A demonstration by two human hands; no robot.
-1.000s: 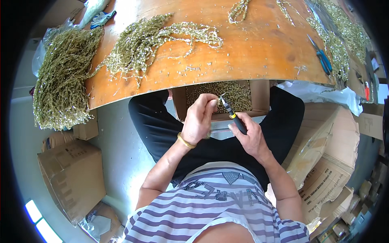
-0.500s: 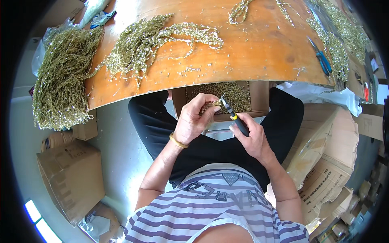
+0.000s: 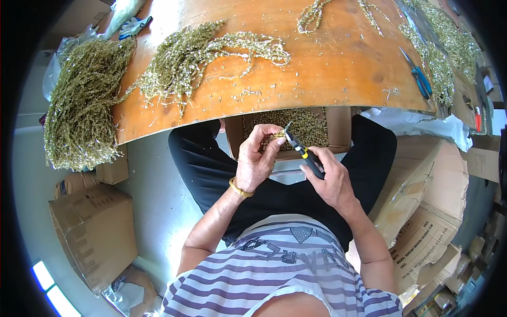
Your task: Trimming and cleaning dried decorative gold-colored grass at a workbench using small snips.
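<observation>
Between thumb and fingers, my left hand point(image 3: 257, 157) pinches a short piece of gold beaded strand point(image 3: 278, 134). My right hand point(image 3: 331, 178) is wrapped round the black and yellow handles of a pair of pliers point(image 3: 299, 146). The jaws of the pliers meet the strand at my left fingertips; whether they are closed on it is too small to tell. Below both hands, an open cardboard box point(image 3: 338, 129) between my knees holds many small gold beads point(image 3: 302, 126). A gold bracelet sits on my left wrist.
Bundles of gold strands point(image 3: 87, 100) hang over the left of the wooden table point(image 3: 332, 68), with another pile point(image 3: 177, 58) beside them. Blue-handled pliers point(image 3: 421, 79) lie at the right. Cardboard boxes point(image 3: 97, 232) stand on the floor at left, flattened cardboard point(image 3: 422, 222) at right.
My left hand has shifted slightly right and down, nearer the pliers. The pliers' jaws have moved a little left onto the strand at my fingertips.
</observation>
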